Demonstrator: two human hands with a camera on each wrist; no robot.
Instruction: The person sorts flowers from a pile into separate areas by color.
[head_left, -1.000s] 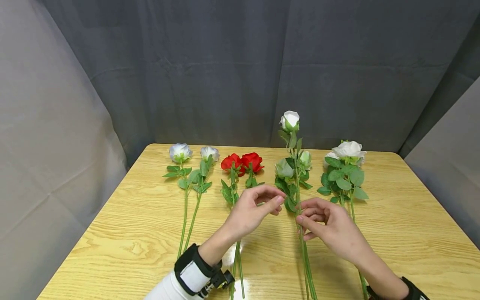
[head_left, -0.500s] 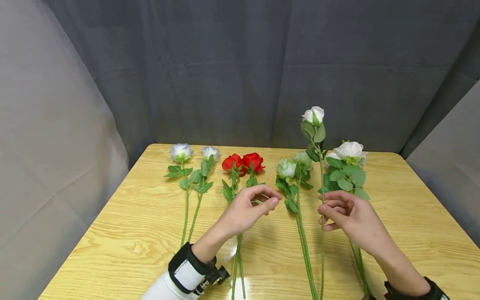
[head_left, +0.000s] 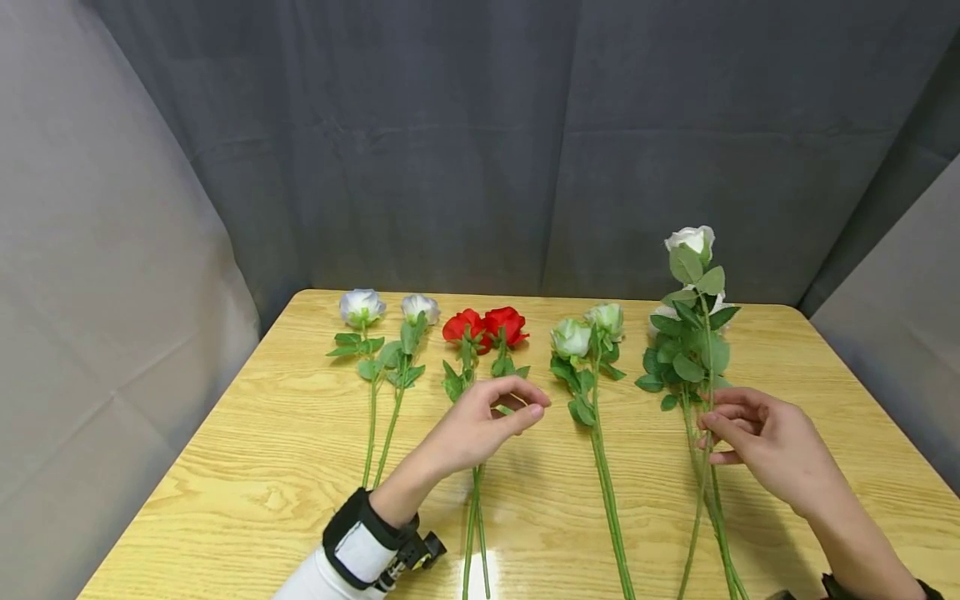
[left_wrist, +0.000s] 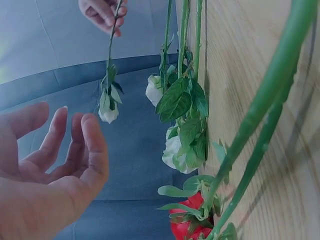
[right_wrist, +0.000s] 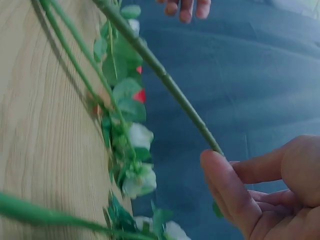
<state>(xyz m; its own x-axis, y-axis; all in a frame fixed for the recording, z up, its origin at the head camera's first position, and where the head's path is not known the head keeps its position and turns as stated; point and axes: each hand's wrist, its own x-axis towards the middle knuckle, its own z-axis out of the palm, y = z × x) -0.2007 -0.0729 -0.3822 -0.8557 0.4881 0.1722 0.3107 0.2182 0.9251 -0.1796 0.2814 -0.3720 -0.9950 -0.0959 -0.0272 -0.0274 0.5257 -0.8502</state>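
My right hand [head_left: 711, 422] pinches the stem [right_wrist: 161, 75] of a white rose [head_left: 691, 240] and holds it tilted up over the table's right side, its bloom [left_wrist: 108, 114] well above the wood. Under it lies another white rose [head_left: 660, 317]. My left hand [head_left: 529, 405] hovers with relaxed, loosely curled fingers [left_wrist: 92, 150] and holds nothing, just above the stems of two red roses [head_left: 483, 325]. Between my hands lie two greenish-white roses [head_left: 573, 337].
Two pale blue-white roses [head_left: 362, 306] lie at the left of the wooden table [head_left: 262, 467]. All stems point toward me. Grey cloth [head_left: 450, 150] closes in the back and both sides.
My right hand has carried the white rose from above the greenish-white pair to the right, over the white rose there. My left hand has drawn back slightly to the left.
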